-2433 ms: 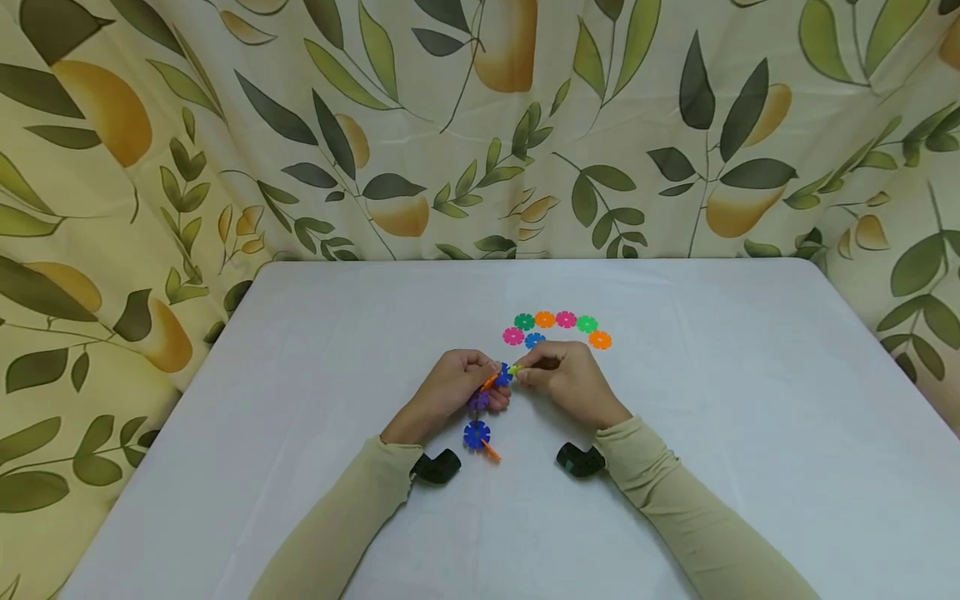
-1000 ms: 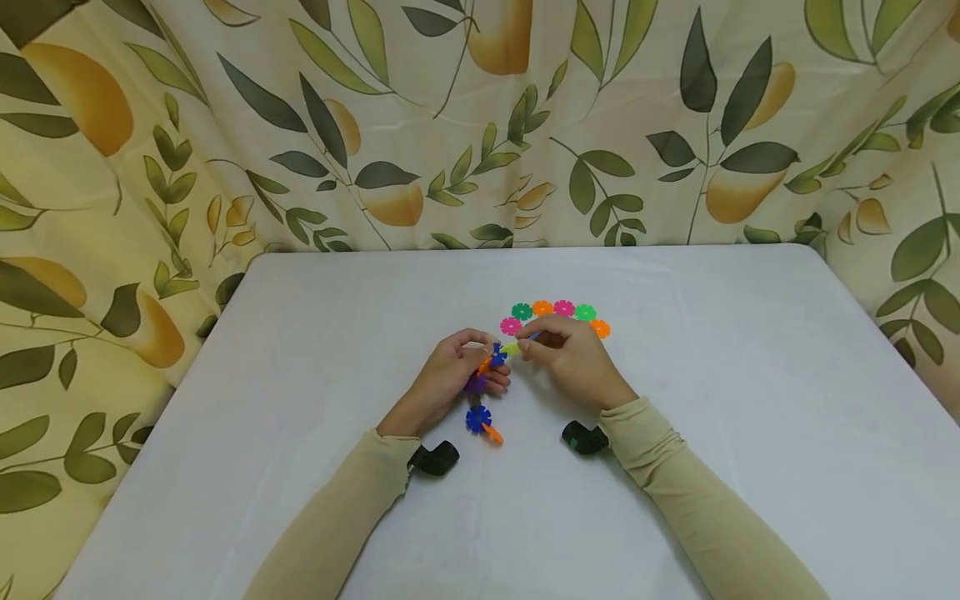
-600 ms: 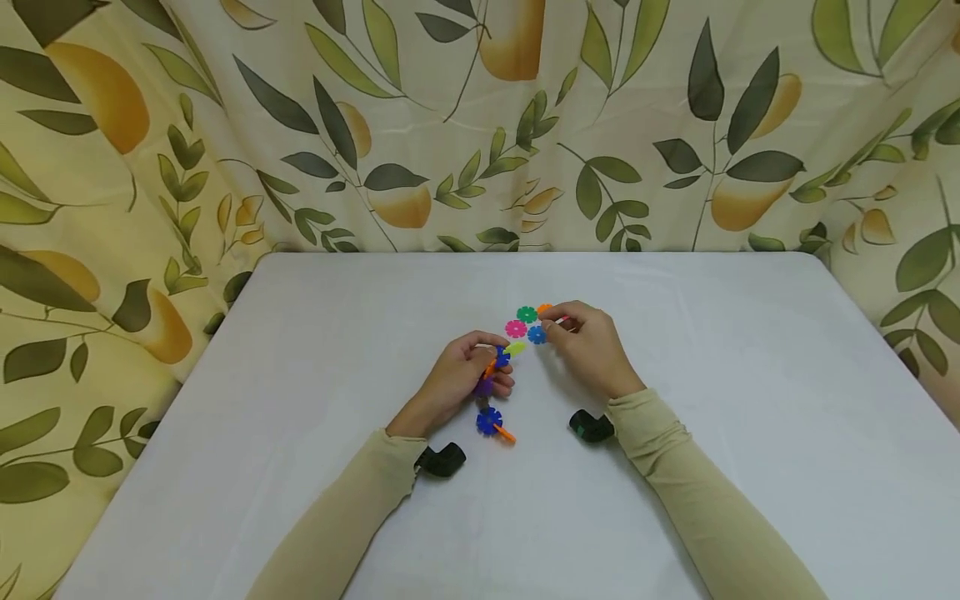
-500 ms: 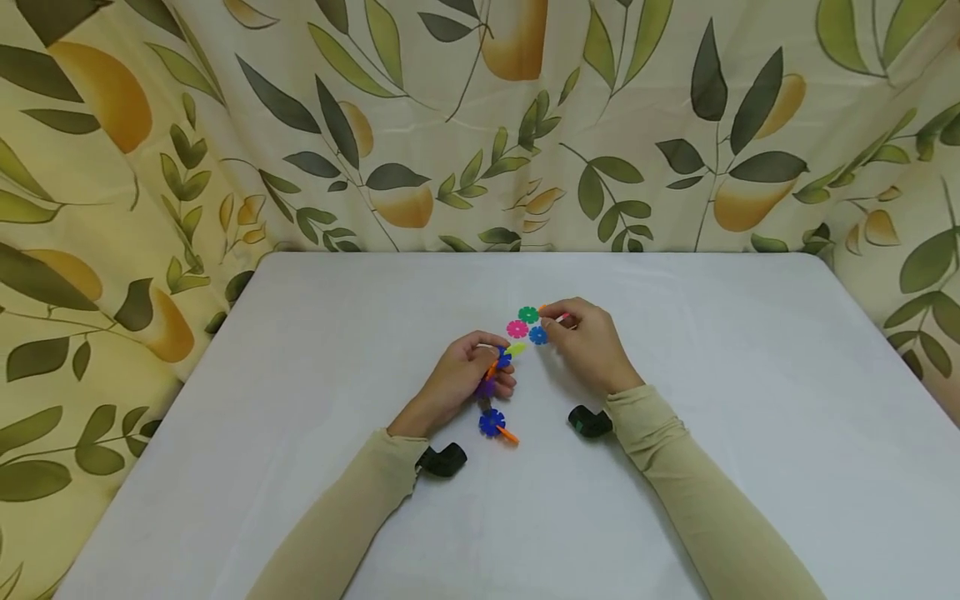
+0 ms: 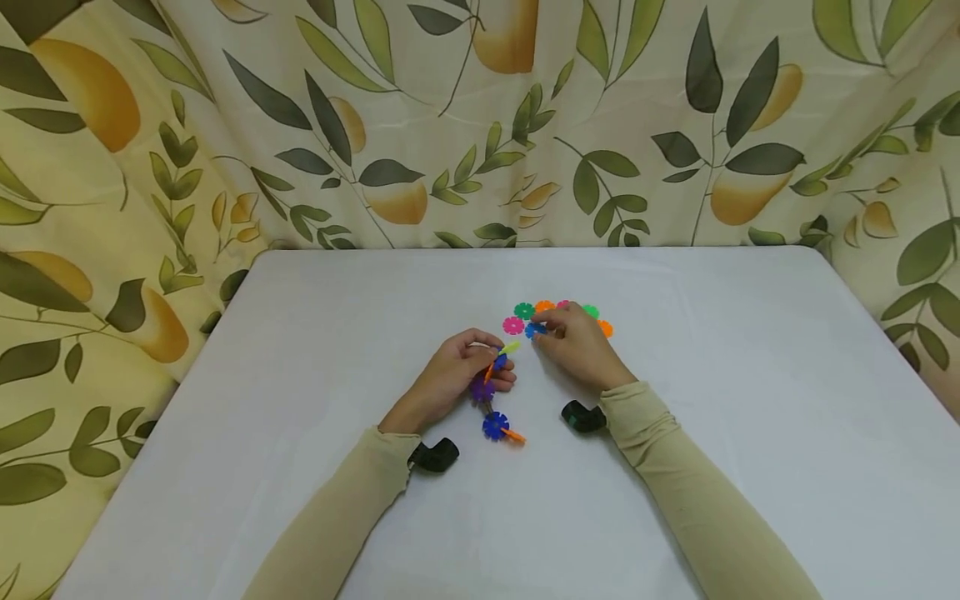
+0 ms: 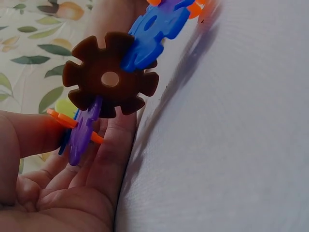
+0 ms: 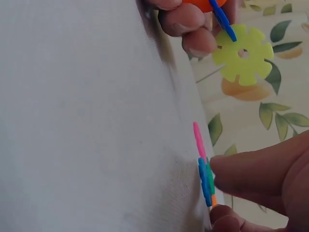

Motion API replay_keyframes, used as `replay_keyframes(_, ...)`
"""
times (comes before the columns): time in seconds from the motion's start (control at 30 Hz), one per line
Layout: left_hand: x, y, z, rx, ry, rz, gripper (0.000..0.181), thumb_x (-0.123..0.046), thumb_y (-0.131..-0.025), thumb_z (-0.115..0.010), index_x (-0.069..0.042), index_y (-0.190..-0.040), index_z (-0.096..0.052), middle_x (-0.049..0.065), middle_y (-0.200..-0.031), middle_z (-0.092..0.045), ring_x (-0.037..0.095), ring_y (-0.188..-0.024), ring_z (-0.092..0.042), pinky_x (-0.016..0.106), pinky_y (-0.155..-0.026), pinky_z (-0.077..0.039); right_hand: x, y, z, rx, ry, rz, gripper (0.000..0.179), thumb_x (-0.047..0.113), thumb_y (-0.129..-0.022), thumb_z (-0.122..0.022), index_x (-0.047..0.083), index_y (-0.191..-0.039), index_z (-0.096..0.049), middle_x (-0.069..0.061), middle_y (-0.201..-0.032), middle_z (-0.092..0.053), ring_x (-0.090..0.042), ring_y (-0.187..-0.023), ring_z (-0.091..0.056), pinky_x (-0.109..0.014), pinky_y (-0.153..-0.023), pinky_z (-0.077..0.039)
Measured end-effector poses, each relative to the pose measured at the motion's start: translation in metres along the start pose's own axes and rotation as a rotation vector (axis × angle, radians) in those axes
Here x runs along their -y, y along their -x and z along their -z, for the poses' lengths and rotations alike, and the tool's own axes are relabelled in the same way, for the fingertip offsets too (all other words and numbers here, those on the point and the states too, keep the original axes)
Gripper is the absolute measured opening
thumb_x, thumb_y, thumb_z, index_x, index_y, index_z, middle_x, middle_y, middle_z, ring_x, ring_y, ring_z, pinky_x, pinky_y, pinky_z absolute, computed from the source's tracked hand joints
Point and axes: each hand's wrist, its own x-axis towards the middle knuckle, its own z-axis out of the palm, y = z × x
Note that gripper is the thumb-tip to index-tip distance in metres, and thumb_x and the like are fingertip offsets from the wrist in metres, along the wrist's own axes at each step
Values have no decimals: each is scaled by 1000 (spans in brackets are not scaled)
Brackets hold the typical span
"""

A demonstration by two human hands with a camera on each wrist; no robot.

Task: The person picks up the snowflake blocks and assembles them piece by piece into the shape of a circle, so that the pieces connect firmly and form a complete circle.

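Note:
My left hand [image 5: 457, 371] pinches a chain of linked, notched plastic discs near its upper end. In the left wrist view the thumb presses by an orange disc [image 6: 63, 118], beside a purple disc [image 6: 81, 137], a brown disc [image 6: 110, 89] and a blue disc [image 6: 157, 31]. A yellow-green disc [image 7: 244, 54] forms the upper end. The chain's lower end, a dark blue disc [image 5: 495, 426] and an orange one [image 5: 514, 436], hangs toward me. My right hand [image 5: 581, 342] has thumb and fingertips apart at the edges of a loose blue disc [image 5: 534, 330] on the table.
Behind the right hand, loose discs lie in an arc: pink [image 5: 513, 326], dark green [image 5: 524, 311], orange [image 5: 545, 306], light green [image 5: 591, 311] and orange [image 5: 607, 328] among them. The white table [image 5: 337, 317] ends at a leaf-patterned curtain [image 5: 450, 125].
My right hand let go of the yellow-green disc, moved right over the arc of discs, then came back left to the loose blue disc. The left hand keeps its hold on the chain.

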Motion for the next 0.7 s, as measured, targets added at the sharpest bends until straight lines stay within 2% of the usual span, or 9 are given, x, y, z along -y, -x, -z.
replay_keyframes(0.4, -2, 3, -1, -2, 4, -6, 22, -7, -112, -53, 6, -130, -54, 27, -115, -74, 20, -87, -78, 40, -90, -63, 4, 1, -3, 29, 62, -24, 34, 5, -98, -72, -5, -130, -72, -23, -109, -57, -35, -96, -55, -41, -79, -48)
replay_keyframes(0.7, -1, 2, -2, 0, 29, -12, 20, -6, -112, -53, 6, -128, -55, 27, -113, -74, 20, -85, -77, 41, -89, -63, -1, 1, 0, 35, 51, -47, 26, 4, -97, -75, -8, -118, -69, -22, -112, -59, -37, -101, -56, -48, -90, -52)
